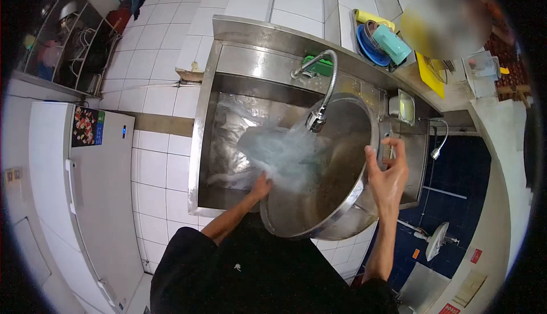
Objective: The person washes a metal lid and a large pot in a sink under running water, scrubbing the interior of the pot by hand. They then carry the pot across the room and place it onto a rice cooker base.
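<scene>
A large round metal pot leans tilted over the sink, its wide mouth facing up and to the left. My right hand grips its right side, thumb at the rim and fingers on the outer side. Water pours from the flexible metal faucet and spreads in a white, splashing sheet at the pot's mouth. My left hand is at the pot's left edge, beside the splash. Water and blur hide its fingers, so whether it holds anything is unclear.
The steel sink has wet, foamy water in its basin. Behind it are a green item, a small metal container and a blue bowl with dishes. A second faucet stands right; a white freezer stands left.
</scene>
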`<action>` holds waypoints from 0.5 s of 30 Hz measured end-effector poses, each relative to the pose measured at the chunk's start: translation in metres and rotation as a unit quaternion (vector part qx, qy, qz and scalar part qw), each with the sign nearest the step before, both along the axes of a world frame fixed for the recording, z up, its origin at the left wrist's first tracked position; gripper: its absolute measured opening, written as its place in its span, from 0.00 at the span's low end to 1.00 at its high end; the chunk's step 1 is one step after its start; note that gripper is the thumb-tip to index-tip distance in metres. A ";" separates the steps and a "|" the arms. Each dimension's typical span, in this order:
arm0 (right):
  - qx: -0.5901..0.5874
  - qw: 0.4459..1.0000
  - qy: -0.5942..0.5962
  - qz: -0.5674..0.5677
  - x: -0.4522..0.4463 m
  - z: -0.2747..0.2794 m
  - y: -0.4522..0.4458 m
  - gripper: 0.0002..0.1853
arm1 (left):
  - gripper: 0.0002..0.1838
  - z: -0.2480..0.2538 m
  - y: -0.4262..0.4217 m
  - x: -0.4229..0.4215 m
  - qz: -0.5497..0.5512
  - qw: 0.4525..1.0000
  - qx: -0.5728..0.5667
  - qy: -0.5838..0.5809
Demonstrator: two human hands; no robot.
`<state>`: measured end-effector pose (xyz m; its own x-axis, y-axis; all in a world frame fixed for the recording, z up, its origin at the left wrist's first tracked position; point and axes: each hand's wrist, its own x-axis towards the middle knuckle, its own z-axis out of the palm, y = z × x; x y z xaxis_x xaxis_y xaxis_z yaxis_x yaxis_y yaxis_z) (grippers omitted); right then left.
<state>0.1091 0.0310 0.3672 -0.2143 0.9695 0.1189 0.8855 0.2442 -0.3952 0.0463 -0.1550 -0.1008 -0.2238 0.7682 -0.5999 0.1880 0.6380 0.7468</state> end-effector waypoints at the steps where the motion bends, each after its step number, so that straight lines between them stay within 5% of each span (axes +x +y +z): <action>1: 0.005 1.000 -0.014 0.000 -0.002 0.006 0.002 0.16 | 0.36 0.008 0.001 0.000 0.001 1.000 -0.002 0.001; 3: 0.013 1.000 -0.013 0.019 -0.005 0.016 0.007 0.14 | 0.36 0.038 -0.001 0.001 -0.009 0.994 -0.019 -0.104; 10: 0.109 0.984 -0.010 0.138 -0.014 0.039 0.028 0.10 | 0.33 0.051 0.004 0.032 -0.064 0.990 0.071 -0.101; 15: 0.100 0.983 -0.047 0.146 -0.020 0.063 0.025 0.11 | 0.29 0.101 0.013 0.022 -0.103 0.958 0.126 -0.235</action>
